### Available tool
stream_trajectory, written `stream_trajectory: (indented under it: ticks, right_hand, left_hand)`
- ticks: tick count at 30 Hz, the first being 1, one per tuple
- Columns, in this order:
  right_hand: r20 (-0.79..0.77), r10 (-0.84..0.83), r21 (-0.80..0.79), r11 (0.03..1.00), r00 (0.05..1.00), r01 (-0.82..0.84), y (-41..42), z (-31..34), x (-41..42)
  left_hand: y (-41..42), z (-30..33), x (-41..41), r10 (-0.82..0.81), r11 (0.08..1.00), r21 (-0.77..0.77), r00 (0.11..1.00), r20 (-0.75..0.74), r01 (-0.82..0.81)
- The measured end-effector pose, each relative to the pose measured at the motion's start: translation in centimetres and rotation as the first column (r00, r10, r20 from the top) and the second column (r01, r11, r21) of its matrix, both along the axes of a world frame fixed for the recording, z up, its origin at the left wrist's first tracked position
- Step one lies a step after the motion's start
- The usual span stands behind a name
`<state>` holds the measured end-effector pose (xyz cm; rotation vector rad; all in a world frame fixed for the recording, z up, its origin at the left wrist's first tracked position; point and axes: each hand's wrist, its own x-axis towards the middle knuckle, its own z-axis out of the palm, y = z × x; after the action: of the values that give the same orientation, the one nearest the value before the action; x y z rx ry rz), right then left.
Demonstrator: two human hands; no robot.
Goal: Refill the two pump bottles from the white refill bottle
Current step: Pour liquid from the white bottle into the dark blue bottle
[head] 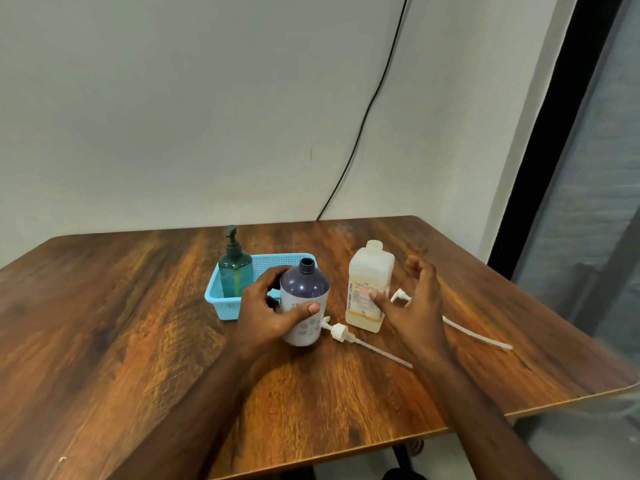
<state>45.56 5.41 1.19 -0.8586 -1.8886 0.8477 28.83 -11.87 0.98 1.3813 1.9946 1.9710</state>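
Observation:
My left hand grips a purple-and-white bottle standing upright on the table, its neck uncapped. The white refill bottle stands just to its right, also uncapped, with pale liquid low inside. My right hand is beside the refill bottle with fingers spread, thumb near its label, holding nothing. A white pump head with a long tube lies on the table in front of the two bottles. A second white pump with tube lies behind my right hand. A green pump bottle, pump fitted, stands in a blue basket.
The wooden table ends in a right edge close to the second pump's tube. A black cable runs down the wall behind the table. A dark window frame stands at the right.

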Motion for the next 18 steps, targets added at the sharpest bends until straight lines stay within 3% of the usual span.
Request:
stream_trajectory:
  ticks: [4, 8, 18]
  right_hand:
    - [-0.018, 0.221, -0.195, 0.956, 0.975, -0.22, 1.7, -0.7, -1.2]
    - [-0.001, 0.317, -0.26, 0.916, 0.948, -0.307, 2.8, -2.1, -2.1]
    - [0.016, 0.288, -0.072, 0.955, 0.957, -0.286, 2.0, -2.7, -2.6]
  left_hand:
    - [1.8, 1.0, 0.0, -0.007, 1.0, -0.013, 0.999, -0.036, 0.006]
    - [2.7, 0.5, -0.3, -0.029, 1.0, -0.002, 0.999, -0.022, 0.028]
    - [2.5, -0.2, 0.4, -0.086, 0.996, -0.017, 0.995, -0.054, 0.085]
